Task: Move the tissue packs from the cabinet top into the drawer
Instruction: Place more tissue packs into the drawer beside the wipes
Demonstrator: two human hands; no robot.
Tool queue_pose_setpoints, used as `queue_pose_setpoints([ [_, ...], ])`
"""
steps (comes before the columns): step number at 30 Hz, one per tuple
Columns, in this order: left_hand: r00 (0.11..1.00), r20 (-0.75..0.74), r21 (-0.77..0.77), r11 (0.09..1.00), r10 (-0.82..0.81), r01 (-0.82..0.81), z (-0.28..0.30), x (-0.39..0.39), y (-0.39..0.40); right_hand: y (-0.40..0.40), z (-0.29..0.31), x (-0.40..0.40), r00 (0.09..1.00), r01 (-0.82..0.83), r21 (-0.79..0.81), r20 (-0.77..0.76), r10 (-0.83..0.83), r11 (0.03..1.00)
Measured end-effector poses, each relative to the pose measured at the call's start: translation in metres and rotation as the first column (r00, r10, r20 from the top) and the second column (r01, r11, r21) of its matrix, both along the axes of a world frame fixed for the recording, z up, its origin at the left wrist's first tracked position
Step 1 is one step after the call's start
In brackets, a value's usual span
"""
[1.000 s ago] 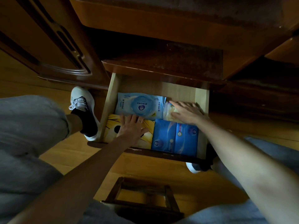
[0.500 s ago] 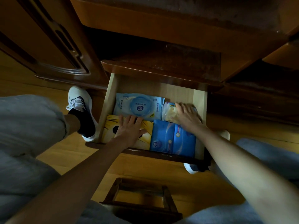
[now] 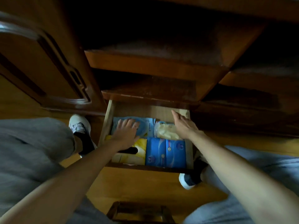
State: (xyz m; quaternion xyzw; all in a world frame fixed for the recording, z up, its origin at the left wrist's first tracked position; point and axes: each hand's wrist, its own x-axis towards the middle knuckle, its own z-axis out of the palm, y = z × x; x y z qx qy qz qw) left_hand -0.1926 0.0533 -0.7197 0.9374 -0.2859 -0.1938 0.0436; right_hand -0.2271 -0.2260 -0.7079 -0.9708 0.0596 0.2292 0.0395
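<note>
My left hand (image 3: 125, 131) lies flat, fingers spread and straight, on the pale blue wipes pack (image 3: 148, 126) in the back left corner of the open drawer (image 3: 107, 123). The palm reaches back over the edge of the yellow pack (image 3: 140, 147) that fills the front left corner. My right hand (image 3: 184, 125) hangs above the back right corner with its fingers loosely extended, the index finger pointing toward the drawer's back wall; it holds nothing, and I cannot tell whether it touches the wood. Just below it lies a clear pack with pale yellow contents (image 3: 165, 131), tucked beside the wipes pack. The blue tissue packs (image 3: 165, 152) sit side by side in the front right corner, touching the yellow pack on their left and the clear pack behind. The drawer juts out from a dark wooden cabinet (image 3: 150, 65) over a wooden floor (image 3: 137, 188). My knees in grey trousers flank the drawer, with a white shoe (image 3: 78, 125) by its left side and another (image 3: 187, 181) at its front right corner.
</note>
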Motion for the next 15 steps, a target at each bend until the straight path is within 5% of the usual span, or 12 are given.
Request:
queue_pose_setpoints([
  [3,0.998,0.064,-0.141,0.99,-0.007,0.016,0.082,0.021,-0.006,0.003,0.067,-0.004,0.999,-0.005,0.162,0.047,-0.002,0.987],
  [7,0.913,0.406,-0.326,0.929,-0.028,0.174,0.209,0.033,-0.012,0.006,0.185,-0.012,0.936,-0.136,0.262,0.35,0.038,0.955],
  [11,0.76,0.648,-0.432,0.845,0.048,0.315,0.327,0.046,-0.021,0.003,0.3,-0.01,0.678,-0.245,0.141,0.732,0.066,0.959],
  [15,0.708,0.691,-0.486,0.817,0.141,0.311,0.399,0.075,-0.034,-0.013,0.372,0.012,0.449,-0.183,0.085,0.894,0.006,0.979],
])
